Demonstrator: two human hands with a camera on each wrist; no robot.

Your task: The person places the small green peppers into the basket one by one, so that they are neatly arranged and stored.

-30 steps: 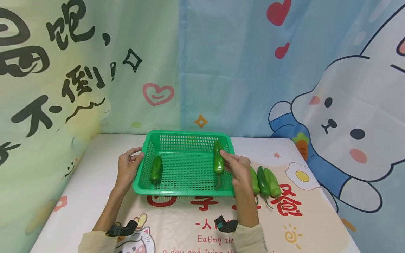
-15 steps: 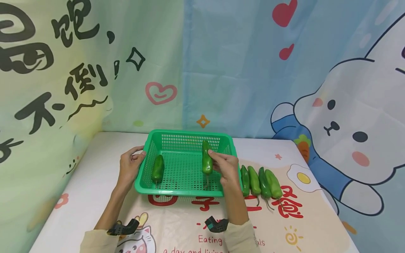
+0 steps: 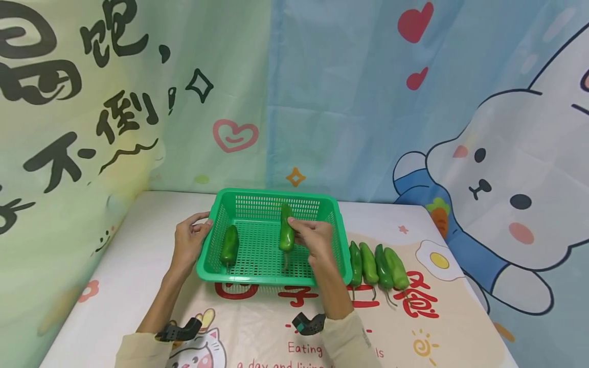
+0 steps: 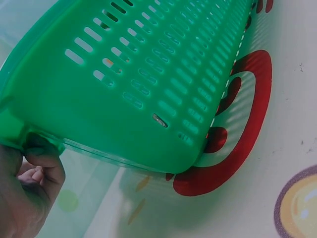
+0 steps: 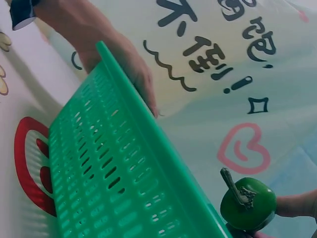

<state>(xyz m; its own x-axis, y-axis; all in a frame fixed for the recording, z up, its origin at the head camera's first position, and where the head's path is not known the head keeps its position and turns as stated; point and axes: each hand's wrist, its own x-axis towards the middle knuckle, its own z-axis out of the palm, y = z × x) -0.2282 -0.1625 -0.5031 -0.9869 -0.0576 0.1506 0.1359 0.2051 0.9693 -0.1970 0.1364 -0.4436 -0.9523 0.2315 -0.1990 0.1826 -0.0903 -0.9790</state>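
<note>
A green plastic basket (image 3: 271, 280) with slotted walls stands on the table. At its left rim, my left hand (image 3: 187, 240) holds the edge; in the left wrist view, its fingers (image 4: 47, 166) curl under the rim. My right hand (image 3: 317, 240) pinches a green pepper (image 3: 286, 237) between thumb and fingers, over the middle of the basket, its stem toward me. The right wrist view shows the stem end of that held pepper (image 5: 247, 204) beyond the basket's rim. Another green pepper (image 3: 229, 246) lies at the left inside the basket, stem toward me.
Several more green peppers (image 3: 369, 266) lie side by side on the table, right of the basket. A printed cloth (image 3: 257, 327) covers the tabletop. Behind it hangs a patterned curtain (image 3: 331, 138).
My right hand has carried the pepper leftward from the basket's right side to its middle, uncovering the peppers on the right. My left hand stays on the rim.
</note>
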